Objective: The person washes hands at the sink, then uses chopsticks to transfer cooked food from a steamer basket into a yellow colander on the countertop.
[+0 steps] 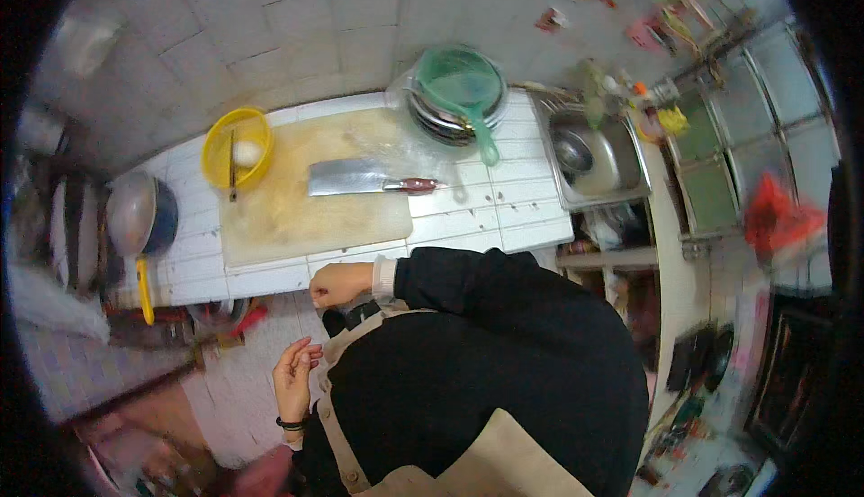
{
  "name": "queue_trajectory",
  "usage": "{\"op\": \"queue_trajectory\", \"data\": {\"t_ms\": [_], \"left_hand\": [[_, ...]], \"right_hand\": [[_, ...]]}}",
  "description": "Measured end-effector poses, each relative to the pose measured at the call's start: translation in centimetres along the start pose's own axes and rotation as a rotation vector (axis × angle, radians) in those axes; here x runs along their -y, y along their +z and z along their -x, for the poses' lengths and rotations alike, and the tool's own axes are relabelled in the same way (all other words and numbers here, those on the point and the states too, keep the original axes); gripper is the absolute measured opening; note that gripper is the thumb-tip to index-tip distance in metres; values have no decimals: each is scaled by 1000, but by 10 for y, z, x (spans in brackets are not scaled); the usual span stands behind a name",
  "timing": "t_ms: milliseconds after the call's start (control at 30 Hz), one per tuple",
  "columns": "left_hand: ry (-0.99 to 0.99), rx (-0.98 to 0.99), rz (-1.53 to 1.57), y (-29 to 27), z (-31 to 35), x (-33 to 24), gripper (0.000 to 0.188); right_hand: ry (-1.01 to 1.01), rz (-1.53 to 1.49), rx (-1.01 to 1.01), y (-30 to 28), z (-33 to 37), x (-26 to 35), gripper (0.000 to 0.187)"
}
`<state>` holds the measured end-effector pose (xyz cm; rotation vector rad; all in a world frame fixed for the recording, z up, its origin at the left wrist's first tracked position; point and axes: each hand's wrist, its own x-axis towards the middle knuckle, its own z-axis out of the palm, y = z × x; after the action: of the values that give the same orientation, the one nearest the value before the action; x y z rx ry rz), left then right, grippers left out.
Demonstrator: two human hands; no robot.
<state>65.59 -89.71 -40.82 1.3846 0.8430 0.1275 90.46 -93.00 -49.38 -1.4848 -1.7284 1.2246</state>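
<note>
My right hand is curled closed at the front edge of the white tiled counter, its black sleeve reaching in from the right; nothing shows in it. My left hand, with a dark band on the wrist, hovers lower with its fingers loosely apart, beside the edge of my beige apron. A dark buckle or strap sits between the two hands. On the counter beyond lies a pale cutting board with a broad cleaver flat on it, red handle to the right.
A yellow bowl holding a white round thing and a thin stick stands at the board's far left corner. Stacked bowls under a green strainer sit behind, a steel sink to the right, and a pan with a yellow handle to the left.
</note>
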Motion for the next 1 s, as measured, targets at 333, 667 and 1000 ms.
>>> {"op": "queue_trajectory", "data": {"t_ms": [333,667,1000], "left_hand": [[64,634,-225,-71,-100,-58,32],[94,861,-362,-113,-130,-77,31],[62,822,-264,-142,-140,-73,31]], "right_hand": [[288,-249,-586,25,14,19,26],[352,-176,-814,66,-27,36,28],[453,-91,-825,40,-30,31,24]]}}
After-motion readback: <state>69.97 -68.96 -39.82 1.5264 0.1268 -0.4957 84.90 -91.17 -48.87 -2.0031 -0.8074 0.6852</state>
